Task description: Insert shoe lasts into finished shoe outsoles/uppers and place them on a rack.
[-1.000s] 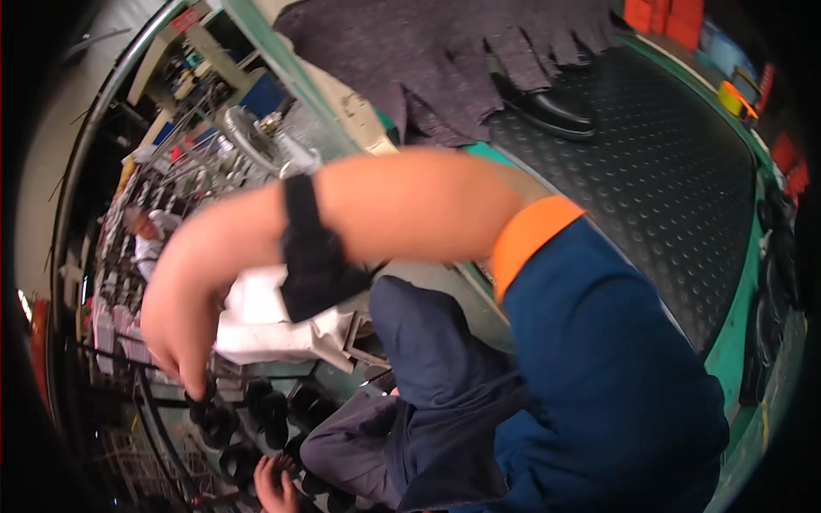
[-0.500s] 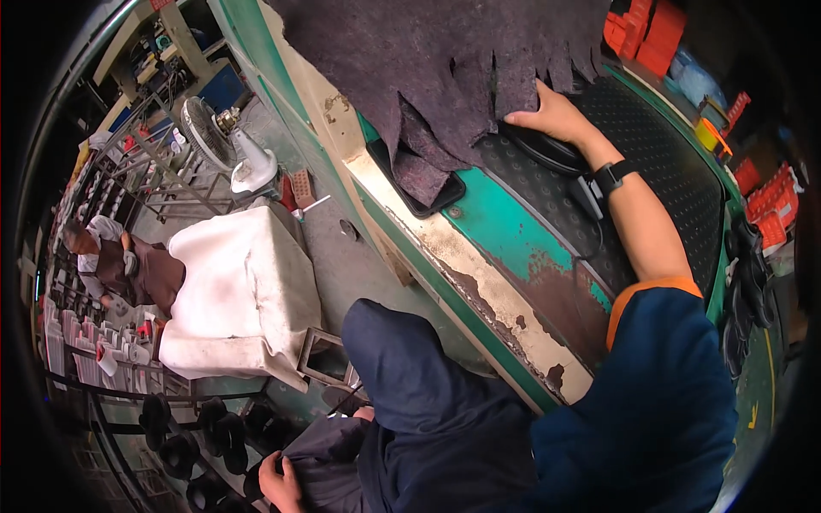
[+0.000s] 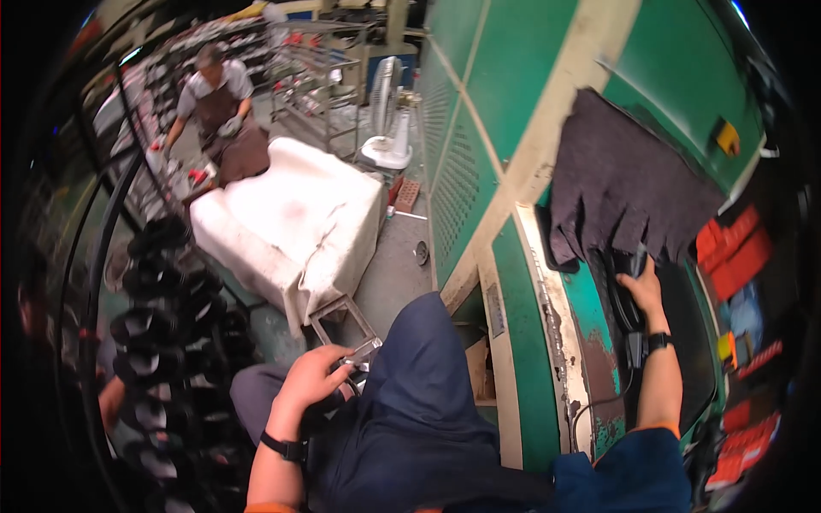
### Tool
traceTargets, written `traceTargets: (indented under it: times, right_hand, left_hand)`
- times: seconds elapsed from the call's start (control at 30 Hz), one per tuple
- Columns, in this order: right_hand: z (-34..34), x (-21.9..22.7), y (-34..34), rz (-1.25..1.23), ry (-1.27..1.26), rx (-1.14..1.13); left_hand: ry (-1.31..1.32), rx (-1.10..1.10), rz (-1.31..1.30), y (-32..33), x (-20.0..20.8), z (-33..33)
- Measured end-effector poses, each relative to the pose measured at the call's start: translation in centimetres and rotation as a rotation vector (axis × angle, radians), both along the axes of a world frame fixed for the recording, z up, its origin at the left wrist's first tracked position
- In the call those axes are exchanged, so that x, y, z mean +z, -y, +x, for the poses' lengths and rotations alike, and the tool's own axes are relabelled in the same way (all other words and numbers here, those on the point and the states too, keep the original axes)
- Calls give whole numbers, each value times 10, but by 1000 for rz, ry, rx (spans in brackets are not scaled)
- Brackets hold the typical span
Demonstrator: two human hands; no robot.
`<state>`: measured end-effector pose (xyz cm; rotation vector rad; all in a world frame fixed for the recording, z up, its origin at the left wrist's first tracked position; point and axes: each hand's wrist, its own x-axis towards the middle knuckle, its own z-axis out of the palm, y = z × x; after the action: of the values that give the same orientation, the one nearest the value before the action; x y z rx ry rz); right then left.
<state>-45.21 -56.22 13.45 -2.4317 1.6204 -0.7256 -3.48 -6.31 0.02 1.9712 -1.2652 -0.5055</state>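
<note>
My right hand (image 3: 643, 289) reaches out over the black ribbed mat (image 3: 684, 342) of a green machine and closes on a black shoe (image 3: 623, 301) lying at the edge of a dark grey cloth (image 3: 620, 184). The cloth hangs over the far part of the shoe. My left hand (image 3: 312, 380), with a black watch on its wrist, is low beside my dark blue trousers (image 3: 419, 402). Its fingers curl around the rim of a small rectangular metal frame (image 3: 342, 325).
A white covered cart (image 3: 291, 214) stands on the floor ahead, with a white fan (image 3: 389, 128) behind it. A person in a brown apron (image 3: 218, 111) works at the far racks. A rack of black shoes (image 3: 162, 325) fills the left. Red trays (image 3: 735, 256) lie at right.
The view has swung round. My right hand has settled onto the black shoe below the cloth. My left hand has come up from my lap onto the metal frame.
</note>
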Motion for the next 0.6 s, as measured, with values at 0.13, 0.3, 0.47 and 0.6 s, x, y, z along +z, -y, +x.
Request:
traceTargets:
  times: [0.13,0.3,0.47,0.6]
  right_hand:
    - [-27,11,-44,337,669,60]
    - [-4,52,-147,713,1352,328]
    - [87,46,-249,560,1284,694]
    - [151,24,-265,913,1479,1005]
  left_hand:
    - [-113,-54,-176,-18,2,-3]
    - [-520,-197,-427,10,26,-17]
    - [-1247,-717,-427,74,79,-67]
    - [-1148,-788,-353,48,84,-87]
